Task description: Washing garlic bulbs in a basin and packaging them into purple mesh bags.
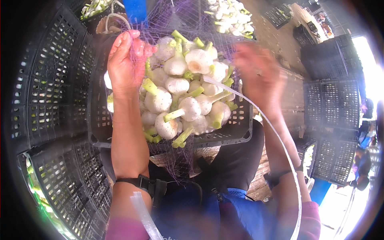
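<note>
My left hand is raised at the upper left of the black crate, fingers curled on purple mesh netting. The netting spreads around a heap of white garlic bulbs with short green stems, and some hangs over the crate's front edge. My right hand is at the netting's right side, smeared by motion, so its grip is unclear. A thin white strip arcs from the bulbs down past my right forearm.
Black crates are stacked on the left and right. More bulbs lie behind. A blue strip rises at top. A wooden table is at the back right. My legs are beneath the crate.
</note>
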Available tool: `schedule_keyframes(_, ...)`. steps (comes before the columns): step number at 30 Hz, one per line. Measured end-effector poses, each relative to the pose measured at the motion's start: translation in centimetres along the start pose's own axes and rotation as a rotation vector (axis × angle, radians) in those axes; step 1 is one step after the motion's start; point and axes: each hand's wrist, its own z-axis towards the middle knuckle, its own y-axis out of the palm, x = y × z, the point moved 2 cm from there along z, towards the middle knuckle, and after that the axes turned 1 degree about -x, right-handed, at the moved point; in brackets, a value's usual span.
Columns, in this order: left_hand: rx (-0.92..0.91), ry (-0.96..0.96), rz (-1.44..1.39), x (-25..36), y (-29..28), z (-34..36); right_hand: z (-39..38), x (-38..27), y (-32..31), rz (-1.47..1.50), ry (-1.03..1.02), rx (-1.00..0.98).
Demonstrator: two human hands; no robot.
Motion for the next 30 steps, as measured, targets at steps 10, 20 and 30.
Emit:
schedule_keyframes(10,-0.291,0.033,-0.007,3.2,5.2,-1.6,-3.0,3.2,0.0,0.195,0.159,-0.089)
schedule_keyframes(20,-0.159,-0.065,0.294,-0.5,4.1,-2.7,5.2,2.9,10.3,0.891,-0.071,0.225)
schedule_keyframes(30,0.076,0.409,0.83,-1.9,3.9,-2.6,1.8,-1.9,8.6,0.81,0.093,0.096)
